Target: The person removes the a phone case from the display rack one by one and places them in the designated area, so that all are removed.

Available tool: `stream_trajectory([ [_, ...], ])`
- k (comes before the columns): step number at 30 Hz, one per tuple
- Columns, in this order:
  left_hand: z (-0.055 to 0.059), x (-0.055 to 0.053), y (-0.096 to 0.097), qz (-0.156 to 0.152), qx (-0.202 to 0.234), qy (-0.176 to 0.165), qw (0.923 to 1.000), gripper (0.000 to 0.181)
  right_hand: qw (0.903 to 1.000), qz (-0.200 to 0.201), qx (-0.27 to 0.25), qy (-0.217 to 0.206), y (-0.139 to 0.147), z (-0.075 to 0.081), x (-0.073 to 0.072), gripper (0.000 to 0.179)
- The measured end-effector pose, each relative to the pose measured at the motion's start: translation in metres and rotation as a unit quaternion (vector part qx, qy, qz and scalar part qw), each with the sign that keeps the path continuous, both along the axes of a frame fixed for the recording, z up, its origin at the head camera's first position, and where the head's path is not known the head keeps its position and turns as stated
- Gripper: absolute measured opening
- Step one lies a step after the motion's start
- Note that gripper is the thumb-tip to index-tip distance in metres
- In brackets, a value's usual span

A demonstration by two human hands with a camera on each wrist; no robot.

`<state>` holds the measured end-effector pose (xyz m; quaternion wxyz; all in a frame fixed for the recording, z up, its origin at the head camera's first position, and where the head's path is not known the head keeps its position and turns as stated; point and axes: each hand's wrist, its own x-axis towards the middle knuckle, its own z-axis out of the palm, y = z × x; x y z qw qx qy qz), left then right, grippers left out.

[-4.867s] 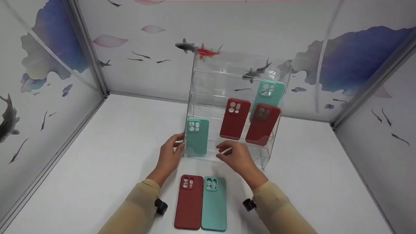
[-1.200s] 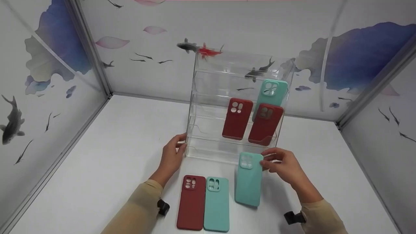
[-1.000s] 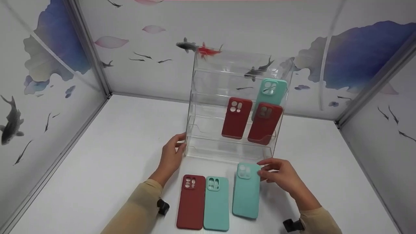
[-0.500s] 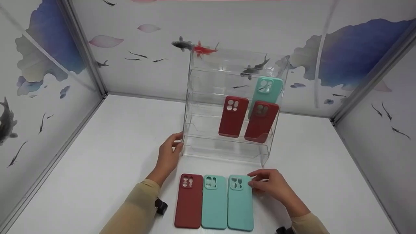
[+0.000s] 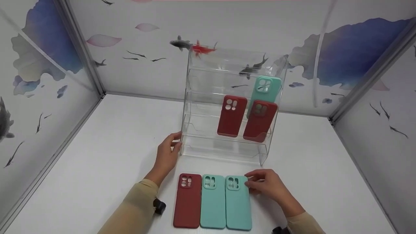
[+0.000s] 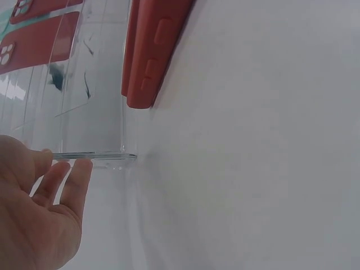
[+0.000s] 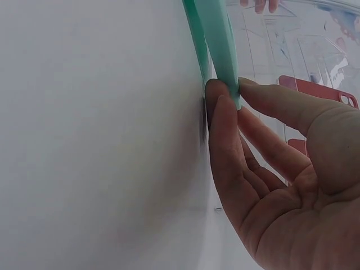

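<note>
Teal case (image 5: 239, 208), rightmost of three side by side on the white surface (image 5: 130, 156), lies just left of the right hand (image 5: 269, 186), whose thumb and fingers, nearly together, pinch its upper right edge. Ahead and left of the row's red case (image 5: 187, 204), the left hand (image 5: 166, 154) pinches the left side of the clear rack (image 5: 224, 151).

Left hand (image 6: 45, 216) in a pinch on the edge of a clear rack (image 6: 93, 155) — red phone case (image 6: 154, 53) near.
</note>
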<state>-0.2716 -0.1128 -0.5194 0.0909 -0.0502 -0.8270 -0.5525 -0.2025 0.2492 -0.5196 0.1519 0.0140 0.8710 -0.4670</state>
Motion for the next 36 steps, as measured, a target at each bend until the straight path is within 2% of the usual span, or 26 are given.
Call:
stream_trajectory([
  [18,-0.001,-0.001,0.002,0.001,-0.007,-0.017,0.9998,0.039,0.9996,0.003,-0.015,0.023,-0.001,-0.002,0.006,0.027],
  [23,-0.001,-0.001,0.000,0.003,-0.007,-0.014,0.9999,0.039,0.9992,0.017,0.008,0.034,-0.001,0.002,0.002,0.026],
  [26,-0.001,-0.001,0.000,0.005,-0.005,-0.009,0.9999,0.039,0.9987,0.011,0.023,0.045,-0.001,0.010,-0.002,0.026],
  [31,-0.001,-0.001,0.000,0.007,-0.004,-0.012,0.9999,0.039,0.9931,-0.021,0.039,0.109,0.008,0.035,-0.016,0.031],
  [33,0.000,-0.001,0.000,0.005,-0.008,-0.014,0.9998,0.039,0.9867,-0.032,0.055,0.149,0.013,0.048,-0.022,0.033],
  [36,0.001,-0.001,0.000,0.001,-0.013,-0.014,0.9998,0.040,0.9717,-0.048,0.078,0.218,0.021,0.067,-0.030,0.035],
])
